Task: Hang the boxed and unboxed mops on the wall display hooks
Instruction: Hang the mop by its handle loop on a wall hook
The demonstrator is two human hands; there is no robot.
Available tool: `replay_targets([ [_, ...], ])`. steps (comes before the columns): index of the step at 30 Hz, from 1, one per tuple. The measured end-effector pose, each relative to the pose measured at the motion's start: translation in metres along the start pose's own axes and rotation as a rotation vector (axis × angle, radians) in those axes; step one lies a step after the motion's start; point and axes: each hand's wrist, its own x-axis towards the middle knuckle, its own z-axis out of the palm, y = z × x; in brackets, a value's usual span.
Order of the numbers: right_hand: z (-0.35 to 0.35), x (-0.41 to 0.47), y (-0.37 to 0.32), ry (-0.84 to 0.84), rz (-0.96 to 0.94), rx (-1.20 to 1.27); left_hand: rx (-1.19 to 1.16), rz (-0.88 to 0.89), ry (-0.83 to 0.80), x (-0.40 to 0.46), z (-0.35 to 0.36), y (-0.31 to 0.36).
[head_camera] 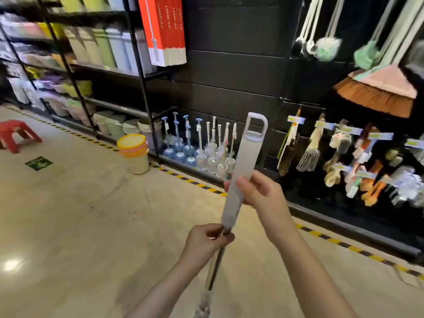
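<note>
An unboxed mop (243,161) points up and away from me; its pale grey handle grip ends in a square hanging loop, with a shiny metal pole below. My right hand (259,191) grips the grey handle partway up. Lower down, my left hand (206,242) pinches the pole where the grey grip meets the metal. The mop's head is out of view below the frame. Red boxed mops (164,31) hang on the black wall display (231,72) at the upper middle. No bare hooks are plainly visible on the dark panel.
Long-handled mops (321,42) and a brown broom (378,92) hang at the upper right, small brushes (344,157) below them. Toilet brushes (199,148) stand at the wall's base. Shelves of bins (91,49) run left; stacked buckets (135,152) and a red stool (16,136) stand on the floor.
</note>
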Motion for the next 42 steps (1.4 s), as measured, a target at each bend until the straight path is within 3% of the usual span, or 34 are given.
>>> replay_targets([
  [9,0.021,0.156,0.0,-0.145,-0.154,0.121,-0.04,0.051,0.105,0.121,-0.046,0.039],
  [16,0.031,0.262,0.006,-0.142,-0.168,0.119,-0.097,0.058,0.12,0.218,-0.075,0.059],
  [31,0.095,0.54,0.07,0.054,-0.259,-0.037,-0.015,0.133,-0.08,0.5,-0.196,0.059],
  [42,0.125,0.737,0.101,0.126,-0.315,-0.028,-0.023,0.171,-0.083,0.696,-0.267,0.083],
])
